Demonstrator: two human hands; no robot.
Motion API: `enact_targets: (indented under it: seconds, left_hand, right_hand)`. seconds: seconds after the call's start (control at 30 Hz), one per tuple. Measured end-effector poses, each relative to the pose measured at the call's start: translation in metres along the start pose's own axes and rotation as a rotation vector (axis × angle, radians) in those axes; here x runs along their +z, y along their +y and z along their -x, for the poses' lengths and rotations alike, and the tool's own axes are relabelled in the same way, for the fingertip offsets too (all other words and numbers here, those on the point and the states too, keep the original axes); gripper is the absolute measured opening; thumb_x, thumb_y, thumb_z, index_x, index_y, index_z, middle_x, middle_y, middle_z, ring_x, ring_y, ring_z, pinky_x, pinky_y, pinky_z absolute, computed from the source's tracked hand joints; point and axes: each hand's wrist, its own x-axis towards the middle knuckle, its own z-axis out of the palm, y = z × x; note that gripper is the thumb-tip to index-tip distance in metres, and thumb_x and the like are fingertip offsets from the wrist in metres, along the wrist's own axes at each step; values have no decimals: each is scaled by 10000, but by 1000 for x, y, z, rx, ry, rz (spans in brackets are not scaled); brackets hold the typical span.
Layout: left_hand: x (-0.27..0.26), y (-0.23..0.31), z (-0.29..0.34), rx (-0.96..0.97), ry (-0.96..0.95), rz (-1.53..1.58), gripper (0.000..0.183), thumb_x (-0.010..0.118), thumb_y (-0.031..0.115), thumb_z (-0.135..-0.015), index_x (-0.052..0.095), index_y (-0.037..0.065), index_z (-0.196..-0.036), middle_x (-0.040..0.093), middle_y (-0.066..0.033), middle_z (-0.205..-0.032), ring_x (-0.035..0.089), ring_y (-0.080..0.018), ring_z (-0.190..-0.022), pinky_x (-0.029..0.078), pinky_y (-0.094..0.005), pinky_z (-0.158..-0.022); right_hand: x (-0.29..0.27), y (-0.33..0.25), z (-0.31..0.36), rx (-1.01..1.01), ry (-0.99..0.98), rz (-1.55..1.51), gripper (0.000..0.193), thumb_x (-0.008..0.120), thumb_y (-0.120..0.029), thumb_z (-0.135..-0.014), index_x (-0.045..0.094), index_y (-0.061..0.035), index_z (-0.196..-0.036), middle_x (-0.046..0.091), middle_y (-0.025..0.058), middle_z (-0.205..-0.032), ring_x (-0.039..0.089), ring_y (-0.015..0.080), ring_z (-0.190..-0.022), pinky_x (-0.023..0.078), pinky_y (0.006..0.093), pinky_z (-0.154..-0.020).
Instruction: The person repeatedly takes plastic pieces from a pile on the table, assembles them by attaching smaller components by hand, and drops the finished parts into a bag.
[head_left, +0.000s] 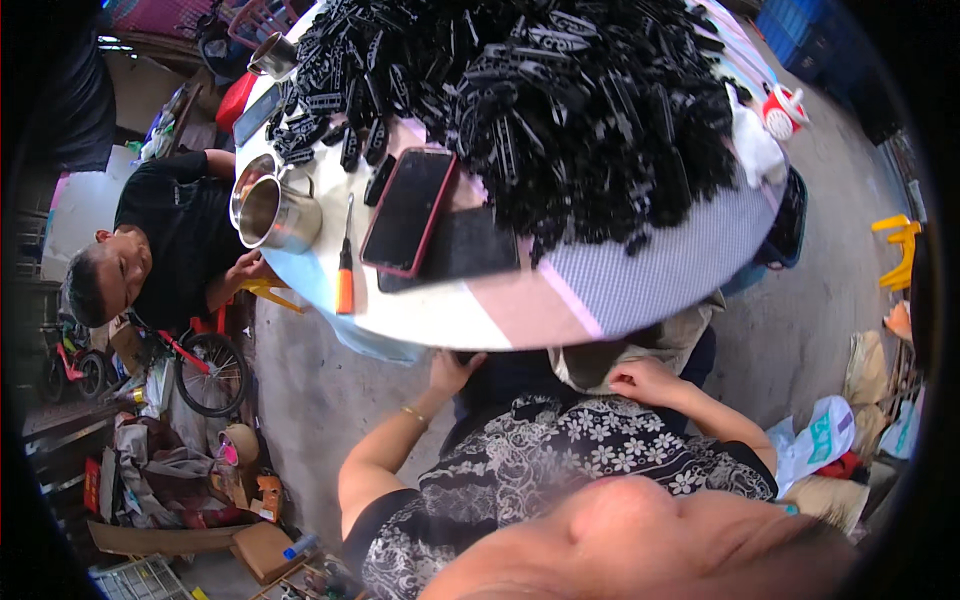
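My left hand [455, 371] is low, just under the near edge of the round table [440, 315]. Its fingers are partly hidden, and a dark patch shows beside the thumb. My right hand [642, 382] has curled fingers and rests by the edge of a beige cloth or sack [590, 368] on my lap. Whatever those fingers hold, if anything, is too small to make out. On the tabletop above both hands, a large heap of black plastic pieces [600, 130] is piled up. In front of it, a phone in a red case [408, 212] overlaps a flat black object [470, 250].
A thin tool with an orange handle [345, 285] and metal mugs [283, 218] stand left of the phone. A person in black [165, 220] sits at the left. A white cloth [757, 145] and red-white container [783, 112] lie at the right edge. A yellow stool [897, 250] stands farther right.
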Motion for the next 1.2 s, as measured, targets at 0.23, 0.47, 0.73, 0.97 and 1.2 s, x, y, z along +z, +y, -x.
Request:
enact_targets:
  seconds: [0.23, 0.47, 0.73, 0.97, 1.2]
  left_hand:
    - [-29, 6, 21, -40, -274, -84, 481, 534, 478, -852, 635, 8, -825, 630, -226, -762, 628, -373, -743, 487, -460, -684]
    - [-73, 45, 43, 269, -815, 77, 389, 525, 379, -882, 609, 14, -780, 627, -184, -730, 622, -316, -670, 482, -389, -653]
    - [-103, 80, 50, 122, -923, -38, 286, 548, 299, -894, 601, 30, -812, 630, -95, -729, 588, -175, -667, 462, -320, -633]
    - [-178, 195, 13, 501, -543, 291, 172, 621, 80, -835, 612, 16, -995, 648, -100, -848, 617, -166, -770, 485, -290, -705]
    - [-221, 233, -59, 706, -41, 265, 108, 634, 20, -802, 632, 4, -909, 639, -75, -813, 607, -120, -738, 487, -263, -668]
  right_hand:
    - [47, 38, 92, 458, 243, 544, 314, 680, -374, -724, 648, -62, -737, 634, 145, -766, 623, 329, -748, 497, 414, -684]
    - [107, 131, 115, 407, 275, 221, 372, 647, -373, -731, 630, -1, -736, 610, 217, -734, 603, 392, -739, 475, 453, -653]
    - [95, 92, 159, 162, -54, -46, 279, 594, -266, -765, 624, 9, -735, 600, 244, -746, 598, 405, -740, 454, 462, -647]
    - [-2, -3, 98, -173, 471, 199, 131, 597, -171, -751, 628, -50, -790, 630, 141, -758, 609, 335, -713, 486, 401, -638]
    - [-66, -92, 55, -557, 896, 316, 83, 647, -43, -752, 623, -14, -825, 625, 108, -808, 609, 286, -738, 493, 349, -640]
